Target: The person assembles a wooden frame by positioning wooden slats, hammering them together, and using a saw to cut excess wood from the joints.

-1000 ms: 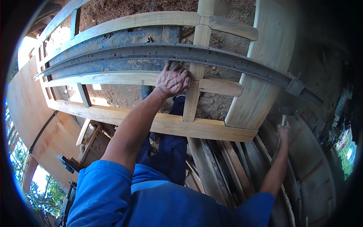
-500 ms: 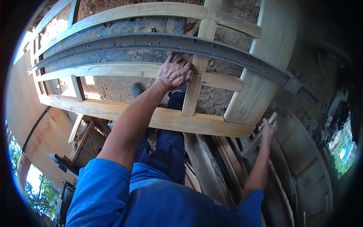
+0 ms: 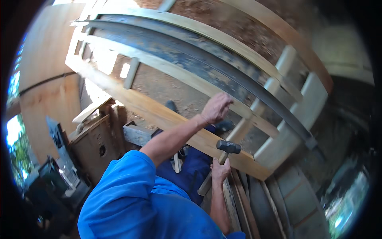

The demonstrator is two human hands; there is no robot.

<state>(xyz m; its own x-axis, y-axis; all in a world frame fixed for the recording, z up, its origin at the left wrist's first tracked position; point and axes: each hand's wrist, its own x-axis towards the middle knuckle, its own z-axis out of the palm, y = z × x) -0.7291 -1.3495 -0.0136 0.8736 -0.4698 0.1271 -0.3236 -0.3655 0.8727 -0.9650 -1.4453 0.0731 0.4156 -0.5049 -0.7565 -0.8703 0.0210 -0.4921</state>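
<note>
My right hand (image 3: 221, 171) is closed around the wooden handle of a hammer (image 3: 229, 146). Its dark, blunt steel head points up, in front of the near wooden beam (image 3: 175, 123) of a large frame. My left hand (image 3: 217, 107) is over the frame's pale inner rail (image 3: 171, 77), left of where a short crosspiece (image 3: 242, 129) meets it. Blur smears its bent fingers, so whether they touch or grip anything cannot be made out. Across the frame lies a long grey metal bar (image 3: 207, 59), with a fitting at its right end.
A wide pale board (image 3: 296, 127) closes the frame's right end. Planks (image 3: 242, 195) lean below that corner. On the left are a wooden box (image 3: 93, 139), dark machinery (image 3: 49, 183) and a large plywood sheet (image 3: 47, 99). My feet are on the dirt floor, seen through the frame.
My view has turned, so the frame slants down to the right. My left hand has come off the rail joint. My right hand has brought the hammer leftward, and its head now shows.
</note>
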